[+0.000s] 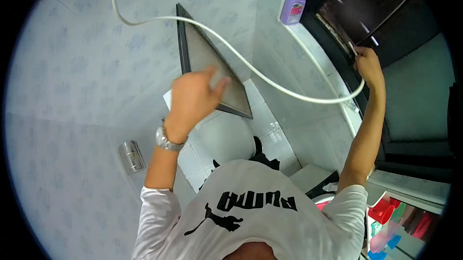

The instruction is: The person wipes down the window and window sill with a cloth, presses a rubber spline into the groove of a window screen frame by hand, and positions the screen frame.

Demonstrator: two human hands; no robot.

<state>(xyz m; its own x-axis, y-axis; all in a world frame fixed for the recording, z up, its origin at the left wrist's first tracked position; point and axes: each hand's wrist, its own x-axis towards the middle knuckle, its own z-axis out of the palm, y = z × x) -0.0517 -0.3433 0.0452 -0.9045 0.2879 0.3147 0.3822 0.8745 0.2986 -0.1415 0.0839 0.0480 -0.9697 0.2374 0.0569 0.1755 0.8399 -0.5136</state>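
Observation:
My right hand [369, 67] is closed around the end of a white hose [270, 80], whose tip shows beyond the fingers beside the dark window frame [316, 19]. From that hand the hose loops across to the upper left. My left hand [193, 98], with a watch on its wrist, has its thumb and fingers apart and nothing visible between them. It is in front of a dark-framed mesh panel [212, 55] that leans at the tiled wall; whether they touch cannot be made out.
A purple bottle [295, 0] stands on the window ledge [316, 43]. Below the panel is a white toilet [226, 134]. A metal holder [131, 157] is on the left wall. Red, pink and blue items, including a red container [381, 212], sit at the lower right.

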